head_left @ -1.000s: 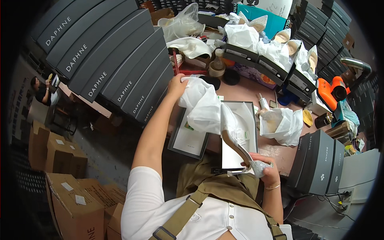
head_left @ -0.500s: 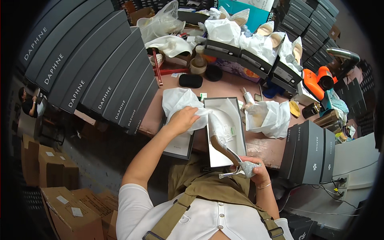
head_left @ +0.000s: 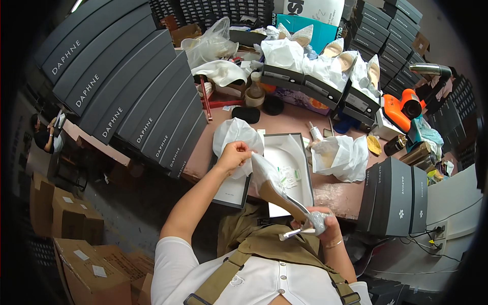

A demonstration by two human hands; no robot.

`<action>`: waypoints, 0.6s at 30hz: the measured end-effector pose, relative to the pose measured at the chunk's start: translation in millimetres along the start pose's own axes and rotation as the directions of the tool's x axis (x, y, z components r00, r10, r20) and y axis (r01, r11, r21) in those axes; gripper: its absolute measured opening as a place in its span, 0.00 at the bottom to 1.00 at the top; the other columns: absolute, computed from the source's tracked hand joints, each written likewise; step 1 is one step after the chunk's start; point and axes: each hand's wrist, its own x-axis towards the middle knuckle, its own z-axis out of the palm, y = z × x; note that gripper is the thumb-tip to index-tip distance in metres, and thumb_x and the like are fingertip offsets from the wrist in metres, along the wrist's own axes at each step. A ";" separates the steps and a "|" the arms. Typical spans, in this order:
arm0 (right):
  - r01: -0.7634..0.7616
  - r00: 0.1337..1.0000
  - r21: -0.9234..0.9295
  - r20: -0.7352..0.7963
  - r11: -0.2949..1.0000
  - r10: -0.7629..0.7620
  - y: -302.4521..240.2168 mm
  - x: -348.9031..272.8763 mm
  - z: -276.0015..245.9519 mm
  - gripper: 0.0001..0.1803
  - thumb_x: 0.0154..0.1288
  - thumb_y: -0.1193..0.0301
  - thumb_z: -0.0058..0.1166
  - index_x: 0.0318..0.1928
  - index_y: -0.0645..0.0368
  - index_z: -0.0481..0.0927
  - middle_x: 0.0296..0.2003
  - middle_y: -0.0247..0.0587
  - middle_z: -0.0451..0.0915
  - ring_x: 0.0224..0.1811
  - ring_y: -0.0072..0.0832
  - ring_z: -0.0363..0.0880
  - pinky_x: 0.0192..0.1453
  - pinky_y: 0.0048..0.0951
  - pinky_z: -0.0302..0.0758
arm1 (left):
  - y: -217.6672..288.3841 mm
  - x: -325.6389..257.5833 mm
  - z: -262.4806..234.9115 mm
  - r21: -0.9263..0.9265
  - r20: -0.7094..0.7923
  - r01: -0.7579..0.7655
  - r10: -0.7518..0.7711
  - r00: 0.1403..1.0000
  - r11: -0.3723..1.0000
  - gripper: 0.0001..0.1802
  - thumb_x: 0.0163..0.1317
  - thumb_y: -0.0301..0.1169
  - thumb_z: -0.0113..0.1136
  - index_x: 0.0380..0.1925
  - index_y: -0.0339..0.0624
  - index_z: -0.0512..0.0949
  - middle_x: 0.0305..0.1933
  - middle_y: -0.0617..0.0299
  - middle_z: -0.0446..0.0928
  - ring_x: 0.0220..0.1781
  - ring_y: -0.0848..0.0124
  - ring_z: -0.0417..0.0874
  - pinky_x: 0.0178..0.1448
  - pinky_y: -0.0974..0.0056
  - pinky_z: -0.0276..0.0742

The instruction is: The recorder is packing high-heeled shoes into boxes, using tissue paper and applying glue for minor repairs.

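My right hand (head_left: 329, 230) is closed round the glittery silver heel end of a pointed high-heeled shoe (head_left: 282, 197). The shoe is tilted, with its toe up toward my left hand and its tan sole facing left. Whitish wrapping covers its front. My left hand (head_left: 235, 156) pinches white tissue paper (head_left: 238, 131) beside the toe; its fingertips partly hide the grip. Beneath the shoe lies an open shoe box (head_left: 308, 175) with white lining and a small printed packet inside. A dark-edged box lid (head_left: 230, 191) lies to its left.
Dark shoe boxes (head_left: 114, 81) are stacked high at left, more (head_left: 396, 198) stand at right. Behind are open boxes with paper-wrapped shoes (head_left: 325, 73). A tissue-wrapped bundle (head_left: 341, 157), a white bottle (head_left: 314, 131), a black case (head_left: 245, 115) and an orange tool (head_left: 401, 109) rest on the table.
The left hand has drawn its fingers into a pinch and shifted slightly toward the toe. The shoe's toe has swung a little left, and the head view has shifted slightly.
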 end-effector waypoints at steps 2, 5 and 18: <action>-0.004 0.998 0.067 -0.057 0.998 0.007 6.9 16.5 -1.1 0.39 0.54 0.53 0.60 0.56 0.75 0.71 0.48 0.62 0.78 0.51 0.52 0.79 0.59 0.47 0.74 | 3.6 -16.7 15.4 -0.257 -0.035 0.040 -0.051 0.998 0.965 0.04 0.61 0.26 0.60 0.37 0.42 0.78 0.29 0.69 0.77 0.24 0.82 0.73 0.26 0.76 0.68; -0.072 0.995 0.064 -0.071 0.995 0.076 2.8 35.5 3.7 0.38 0.57 0.53 0.57 0.56 0.75 0.69 0.48 0.59 0.78 0.51 0.48 0.79 0.59 0.43 0.74 | -10.6 -31.4 6.0 -0.534 0.022 0.065 -0.063 0.998 0.843 0.07 0.64 0.25 0.55 0.42 0.41 0.78 0.32 0.68 0.78 0.30 0.81 0.77 0.32 0.76 0.72; -0.110 0.980 0.028 -0.164 0.994 0.113 14.1 14.5 -23.6 0.36 0.57 0.52 0.58 0.52 0.75 0.72 0.44 0.58 0.79 0.48 0.46 0.80 0.54 0.42 0.77 | -62.0 1.9 17.2 0.220 -0.177 -0.022 0.062 0.982 0.975 0.25 0.58 0.29 0.63 0.56 0.35 0.71 0.41 0.58 0.75 0.23 0.76 0.77 0.25 0.69 0.74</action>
